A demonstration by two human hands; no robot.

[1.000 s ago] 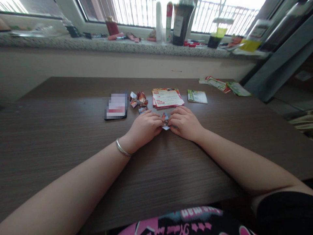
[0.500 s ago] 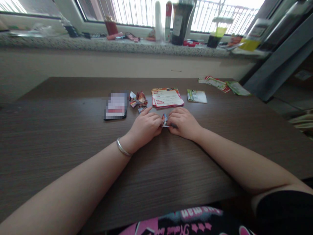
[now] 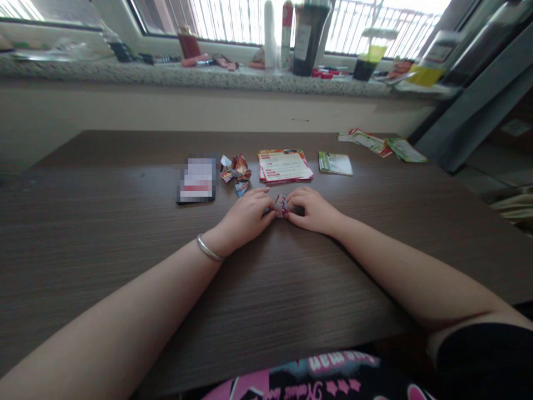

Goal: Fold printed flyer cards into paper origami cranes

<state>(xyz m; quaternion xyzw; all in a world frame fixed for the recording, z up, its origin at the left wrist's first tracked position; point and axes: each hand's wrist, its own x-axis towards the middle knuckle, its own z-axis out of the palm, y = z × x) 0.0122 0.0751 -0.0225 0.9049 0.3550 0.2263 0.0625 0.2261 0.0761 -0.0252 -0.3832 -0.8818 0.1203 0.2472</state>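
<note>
Between my fingertips, low over the brown table (image 3: 166,289), is a small folded piece of printed paper (image 3: 281,206), pale with red marks. My left hand (image 3: 247,214), with a silver bangle at its wrist, pinches the paper's left side. On the right side my right hand (image 3: 314,208) pinches it between thumb and fingers. Just beyond the left hand lie several folded colourful paper pieces (image 3: 240,169), orange, white and blue. A stack of printed cards (image 3: 285,166) with red edges lies straight ahead of my hands.
A phone-like dark item (image 3: 196,180) with a blurred face lies left of the folded pieces. Right of the cards is a small pile of green-and-white cards (image 3: 335,164). Green and red paper strips (image 3: 370,141) lie far right. Bottles and a dark cup (image 3: 306,39) stand on the windowsill (image 3: 145,73).
The folded paper between my hands has turned, now showing a pale face with red marks rather than a coloured one. My left fingers have shifted slightly, uncovering more of a folded piece behind.
</note>
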